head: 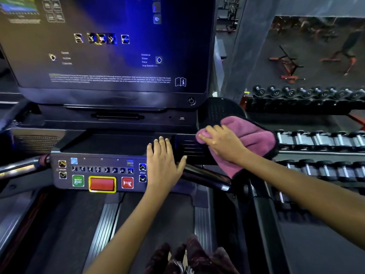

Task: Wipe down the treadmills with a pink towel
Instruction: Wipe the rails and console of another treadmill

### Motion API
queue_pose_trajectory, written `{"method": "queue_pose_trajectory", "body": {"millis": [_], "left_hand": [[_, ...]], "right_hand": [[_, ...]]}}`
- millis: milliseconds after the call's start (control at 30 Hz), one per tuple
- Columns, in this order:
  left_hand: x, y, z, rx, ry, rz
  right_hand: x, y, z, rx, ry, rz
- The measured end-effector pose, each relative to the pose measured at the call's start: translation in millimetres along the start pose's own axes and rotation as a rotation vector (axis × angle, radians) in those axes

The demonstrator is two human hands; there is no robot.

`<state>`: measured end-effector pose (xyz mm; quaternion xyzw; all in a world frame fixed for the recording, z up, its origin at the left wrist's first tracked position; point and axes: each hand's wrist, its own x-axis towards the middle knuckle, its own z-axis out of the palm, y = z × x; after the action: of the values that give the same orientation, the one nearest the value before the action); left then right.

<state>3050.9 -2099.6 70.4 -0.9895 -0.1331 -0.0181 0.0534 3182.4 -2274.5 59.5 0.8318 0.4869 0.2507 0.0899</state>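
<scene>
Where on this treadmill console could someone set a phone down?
The dark recessed tray between the screen and the button panel is bare. The right end is crowded: the left hand rests there, and the right hand presses the pink towel.

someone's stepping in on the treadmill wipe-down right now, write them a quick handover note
Left hand: open, fingers straight, resting flat on the right end of the treadmill console, beside the speed arrows.
Right hand: presses the pink towel onto the console's right-side tray, fingers partly curled into the cloth.
Done: cannot tell from this view which surfaces are already wiped.
Left: the button panel, the screen and the handrail show no towel contact now; treat them as likely still to do, plus any other treadmills.
</scene>
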Motion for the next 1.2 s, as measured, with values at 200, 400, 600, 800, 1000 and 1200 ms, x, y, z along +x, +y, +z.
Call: {"method": "queue_pose_trajectory", "body": {"millis": [200,400,600,800,1000,1200], "left_hand": [[0,-1,5,-0.018,0.014,0.033],[3,-1,8,-0.012,0.034,0.06],[1,-4,5,-0.009,0.0,0.081],[2,-5,9,0.0,0.013,0.096],[2,-6,8,0.015,0.016,0.11],[1,-6,7,0.04,0.005,0.074]], "right_hand": [[2,2,-1,-0.053,-0.056,0.035],[67,-51,-3,-0.05,-0.1,-0.037],[25,-29,7,0.025,0.02,-0.076],[30,-39,4,-0.021,-0.091,-0.034],[43,-47,-11,-0.078,-0.33,0.014],[-8,-9,-27,-0.182,-0.504,0.125]]}}
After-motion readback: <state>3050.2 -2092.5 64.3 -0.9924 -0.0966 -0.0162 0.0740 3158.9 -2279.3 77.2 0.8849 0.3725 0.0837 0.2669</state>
